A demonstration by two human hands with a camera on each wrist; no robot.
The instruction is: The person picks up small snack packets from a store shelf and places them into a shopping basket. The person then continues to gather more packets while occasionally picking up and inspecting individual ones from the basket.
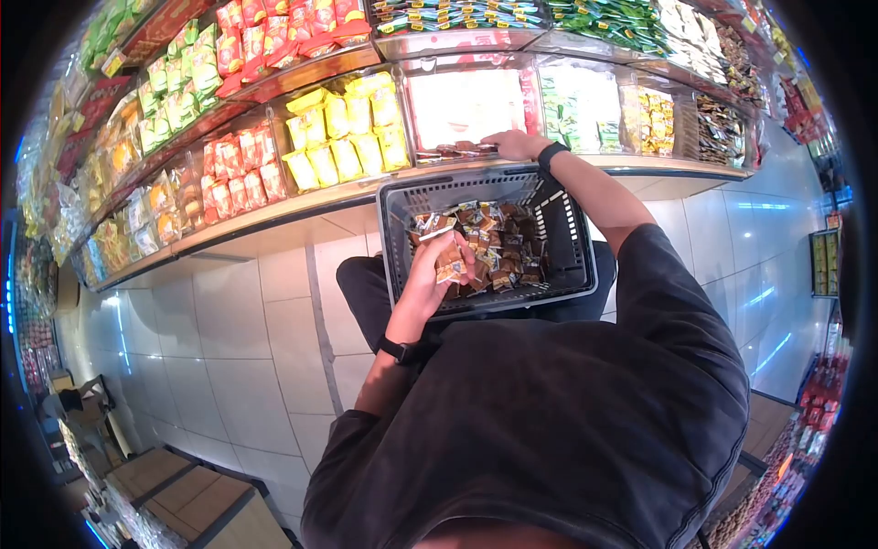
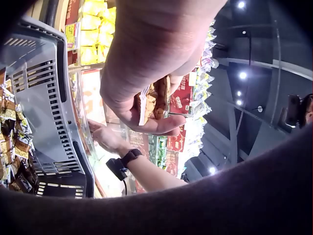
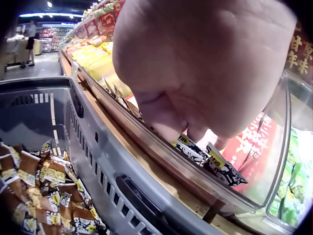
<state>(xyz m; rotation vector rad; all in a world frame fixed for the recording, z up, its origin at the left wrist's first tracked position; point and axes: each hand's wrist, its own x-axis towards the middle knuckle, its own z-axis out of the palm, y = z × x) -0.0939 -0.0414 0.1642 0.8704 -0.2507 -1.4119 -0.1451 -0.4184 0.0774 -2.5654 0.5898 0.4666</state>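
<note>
In the head view the left hand grips several small brown-and-white snack packets above the grey basket; the left wrist view shows its fingers curled round the packets. Brown packets lie heaped in the basket. The right hand reaches into a shelf bin with a few packets along its front. In the right wrist view, the fingertips of the right hand touch black-and-white packets at the bin's front wall; whether they pinch any is hidden.
Bins of yellow packets and red packets stand left of the reached-into bin, green ones right. A wooden shelf edge runs behind the basket, which rests across the person's legs. Another person stands far off.
</note>
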